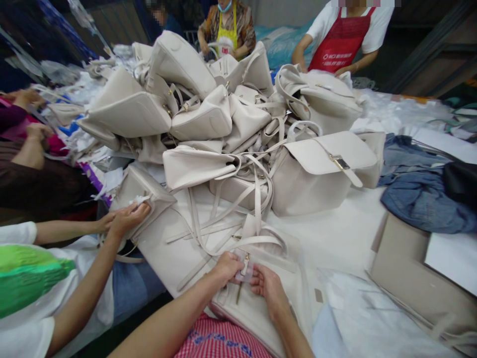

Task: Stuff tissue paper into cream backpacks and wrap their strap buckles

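The person's left hand [228,267] and right hand [269,287] meet over a cream bag [257,313] that lies on the near edge of the worktop [346,223], right in front of the red checked apron [223,340]. The fingers of both hands grasp a small piece of clear plastic [244,274], the left at its left side, the right at its right side; it lies around the light tab of a zipper pull [245,263]. Just beyond, straps [257,199] loop across the worktop. Farther back rises a heap of similar bags [130,112], with a flap bag [320,159] standing upright at its right front, its buckle facing outward. To the right lie folded denim [417,179], a beige sheet [406,258] and, nearer, clear plastic bags [357,298]. On the left, a co-worker's hands [130,219] handle another bag [128,189]. Across the heap stand people in a yellow apron [227,27] and a red apron [337,42].
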The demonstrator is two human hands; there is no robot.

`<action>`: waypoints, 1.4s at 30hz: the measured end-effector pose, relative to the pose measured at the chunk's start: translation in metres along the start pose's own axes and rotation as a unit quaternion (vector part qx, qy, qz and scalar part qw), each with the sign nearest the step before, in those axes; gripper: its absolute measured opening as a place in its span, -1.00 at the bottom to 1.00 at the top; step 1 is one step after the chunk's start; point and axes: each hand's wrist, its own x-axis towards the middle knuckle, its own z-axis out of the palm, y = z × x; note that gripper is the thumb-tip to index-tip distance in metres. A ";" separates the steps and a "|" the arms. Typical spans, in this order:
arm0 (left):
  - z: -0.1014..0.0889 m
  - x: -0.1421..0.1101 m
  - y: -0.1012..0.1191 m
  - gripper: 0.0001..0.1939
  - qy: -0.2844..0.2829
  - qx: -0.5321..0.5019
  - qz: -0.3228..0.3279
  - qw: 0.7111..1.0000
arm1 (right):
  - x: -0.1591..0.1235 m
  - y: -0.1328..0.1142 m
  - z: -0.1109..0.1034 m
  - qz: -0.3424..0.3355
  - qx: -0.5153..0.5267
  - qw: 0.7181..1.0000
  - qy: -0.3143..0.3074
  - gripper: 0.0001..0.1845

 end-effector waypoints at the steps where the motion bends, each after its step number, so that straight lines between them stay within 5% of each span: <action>1: -0.001 -0.001 0.000 -0.91 -0.005 -0.002 0.001 1.000 | 0.000 -0.001 -0.001 0.005 0.009 1.000 -0.005 -0.64; 12: -0.002 0.000 -0.002 -0.87 -0.029 -0.012 0.007 0.999 | 0.009 -0.006 0.010 0.007 -0.068 0.997 0.041 -0.78; 24: 0.002 0.011 -0.012 -0.92 0.016 0.027 0.047 0.998 | 0.007 -0.009 0.012 -0.010 -0.131 0.991 0.034 -0.80; 34: -0.001 0.002 -0.005 -0.90 0.091 0.188 0.174 0.962 | 0.013 -0.009 0.018 0.009 -0.109 0.992 0.063 -0.69; 42: 0.000 -0.017 -0.005 -0.88 0.060 0.251 0.249 0.933 | 0.018 -0.007 0.023 0.003 -0.075 0.995 0.062 -0.76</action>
